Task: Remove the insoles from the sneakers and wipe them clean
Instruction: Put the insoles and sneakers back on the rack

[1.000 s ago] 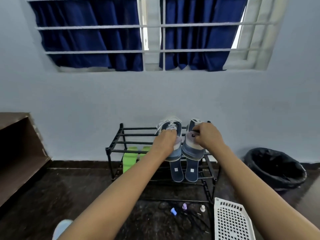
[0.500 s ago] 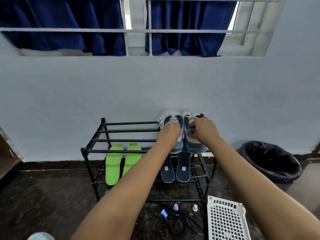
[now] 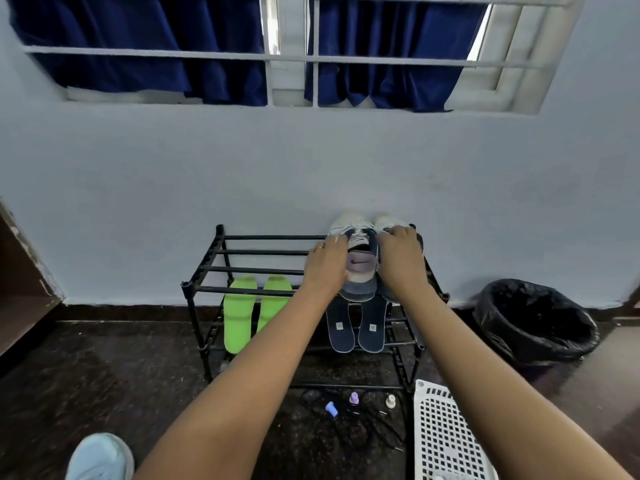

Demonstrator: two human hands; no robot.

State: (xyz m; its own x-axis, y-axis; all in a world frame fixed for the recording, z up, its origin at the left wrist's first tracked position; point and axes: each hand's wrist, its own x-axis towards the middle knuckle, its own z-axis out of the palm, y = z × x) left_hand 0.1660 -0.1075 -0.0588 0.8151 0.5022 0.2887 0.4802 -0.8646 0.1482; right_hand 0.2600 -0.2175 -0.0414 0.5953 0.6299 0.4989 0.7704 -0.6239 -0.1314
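- Two sneakers, the left sneaker (image 3: 358, 289) and the right sneaker (image 3: 386, 221), stand side by side at the right end of the top shelf of the rack (image 3: 204, 271), toes toward the wall.
- The left hand (image 3: 327, 265) grips the left sneaker on its outer side, fingers curled on the edge.
- The right hand (image 3: 401, 261) lies over the right sneaker, fingers curled on its top, and hides most of it.
- A grey-purple insole (image 3: 360, 265) shows inside the left sneaker's opening.
- Green insoles (image 3: 239, 313) and blue insoles (image 3: 356, 327) lean on the lower shelf.
- A black bin (image 3: 533, 323) stands to the right, and a white basket (image 3: 446, 434) is on the floor.
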